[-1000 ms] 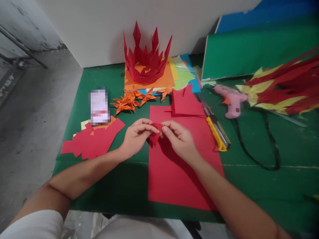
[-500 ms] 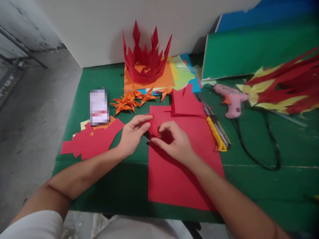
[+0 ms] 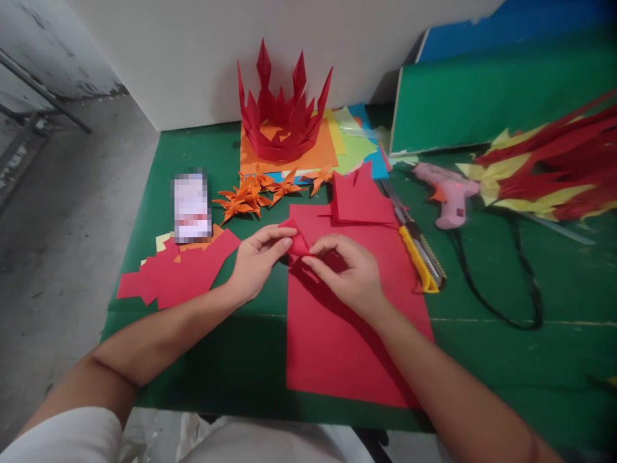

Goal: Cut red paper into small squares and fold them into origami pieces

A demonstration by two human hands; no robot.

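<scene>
A small folded piece of red paper (image 3: 299,242) is held up between my two hands. My left hand (image 3: 260,260) grips its left side, thumb in front and fingers behind. With thumb and forefinger, my right hand (image 3: 344,267) pinches its lower right corner. Beneath them lies a large red sheet (image 3: 357,347) on the green table. Several folded red papers (image 3: 361,199) rest on the sheet's far edge. To the left of my left hand is a pile of red paper scraps (image 3: 186,273).
Behind stands a red paper crown (image 3: 284,128) on coloured sheets, with orange paper flowers (image 3: 245,196) before it. A yellow cutter knife (image 3: 419,257) and a pink glue gun (image 3: 450,193) lie on the right. A blurred-out phone-like object (image 3: 191,207) is at left.
My right hand has shifted slightly right, and its thumb and forefinger have closed on the paper's corner. The folded paper has tilted a little. My left hand stays nearly still.
</scene>
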